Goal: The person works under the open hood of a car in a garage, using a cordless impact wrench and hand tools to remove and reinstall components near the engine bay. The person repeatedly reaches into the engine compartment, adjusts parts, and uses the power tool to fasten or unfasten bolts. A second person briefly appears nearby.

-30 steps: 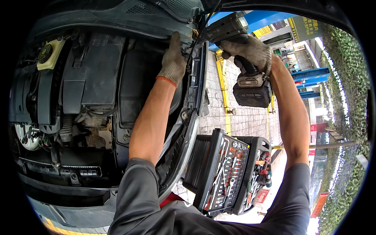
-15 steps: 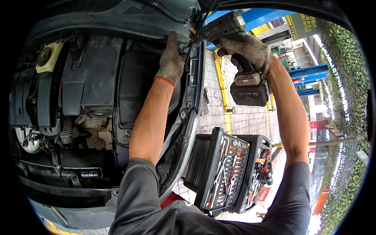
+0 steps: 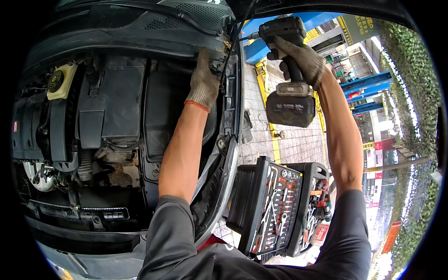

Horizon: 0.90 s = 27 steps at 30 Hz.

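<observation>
My right hand (image 3: 301,58), in a knitted work glove, is wrapped around the grip of a black cordless impact driver (image 3: 282,31). A dark battery pack (image 3: 290,109) sits at the tool's base. Its bit (image 3: 251,37) points left, at the rear of the car's fender edge (image 3: 240,79). My left hand (image 3: 204,84), gloved too, rests by the rear corner of the engine bay, next to the thin dark hood stay rod (image 3: 229,58). One of its digits stretches forward; the others are hidden from sight.
The engine bay holds a black engine cover (image 3: 112,98) and a yellowish fluid reservoir (image 3: 62,83). A raised hood edge crosses the top. Right of the car stands an open tool case (image 3: 261,210) with sockets and wrenches. Blue lift parts (image 3: 368,86) are farther right.
The impact driver has swung rightward and levelled, its nose drawing away from the fender corner. My left hand stays at about the same place on the car; the view has shifted slightly.
</observation>
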Tool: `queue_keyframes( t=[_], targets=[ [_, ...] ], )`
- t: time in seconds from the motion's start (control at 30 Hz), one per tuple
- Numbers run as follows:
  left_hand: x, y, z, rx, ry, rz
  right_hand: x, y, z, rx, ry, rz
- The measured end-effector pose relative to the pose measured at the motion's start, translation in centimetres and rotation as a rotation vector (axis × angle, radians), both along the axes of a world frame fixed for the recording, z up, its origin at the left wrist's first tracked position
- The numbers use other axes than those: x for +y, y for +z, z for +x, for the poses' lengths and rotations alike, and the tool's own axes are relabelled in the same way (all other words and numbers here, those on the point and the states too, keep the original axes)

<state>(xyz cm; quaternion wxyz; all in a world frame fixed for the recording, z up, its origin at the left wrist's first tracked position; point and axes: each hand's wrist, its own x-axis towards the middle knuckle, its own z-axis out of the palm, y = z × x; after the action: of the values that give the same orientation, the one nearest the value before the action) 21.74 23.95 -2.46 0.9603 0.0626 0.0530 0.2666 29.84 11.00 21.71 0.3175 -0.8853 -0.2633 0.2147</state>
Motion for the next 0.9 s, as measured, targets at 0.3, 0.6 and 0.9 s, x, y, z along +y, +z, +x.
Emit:
queue_keyframes(
  t=[0.3, 0.6, 0.9],
  targets=[
    [-0.1, 0.9, -1.6, 0.258, -0.102, 0.361, -8.6, -2.3, -7.3, 0.072, -0.024, 0.215],
    [0.3, 1.1, -0.9, 0.19, -0.037, 0.056, -23.4, -4.6, -17.1, 0.06, -0.06, 0.205],
    [1.7, 0.5, -0.1, 0.71, -0.01, 0.331, -35.6, -8.3, -24.5, 0.031, -0.341, 0.195]
  ],
)
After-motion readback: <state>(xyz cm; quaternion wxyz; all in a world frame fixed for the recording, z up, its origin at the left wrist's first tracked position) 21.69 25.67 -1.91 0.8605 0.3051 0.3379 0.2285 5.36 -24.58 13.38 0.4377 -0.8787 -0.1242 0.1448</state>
